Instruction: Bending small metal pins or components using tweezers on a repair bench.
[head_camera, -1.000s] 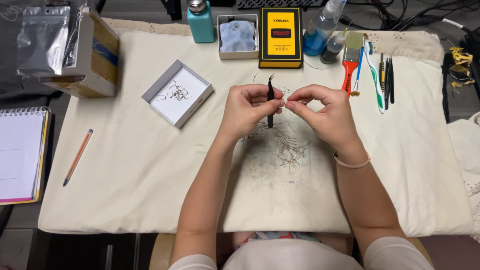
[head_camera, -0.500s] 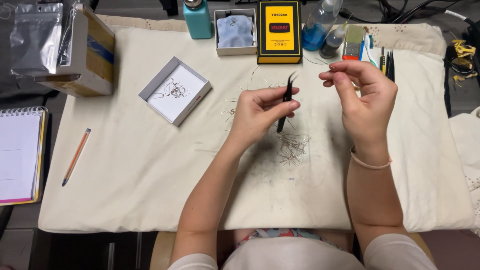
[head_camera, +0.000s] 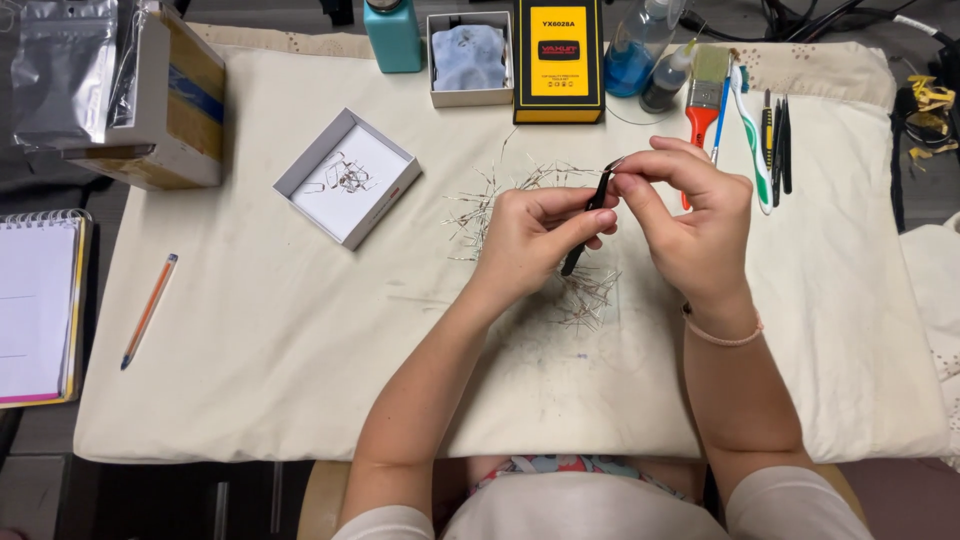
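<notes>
Item: black tweezers (head_camera: 590, 212), centre frame, pinched in my left hand (head_camera: 535, 240). Right hand (head_camera: 690, 225): fingertips pressed together at the tweezer tip; part too small to ID. Wire components (head_camera: 585, 295) scattered on cloth below. Tip: keep wrists low, grip light & steady.

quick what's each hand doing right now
Left hand: closed, holding black tweezers.
Right hand: fingers pinched at the tweezer tip; what they hold is too small to tell.
</notes>
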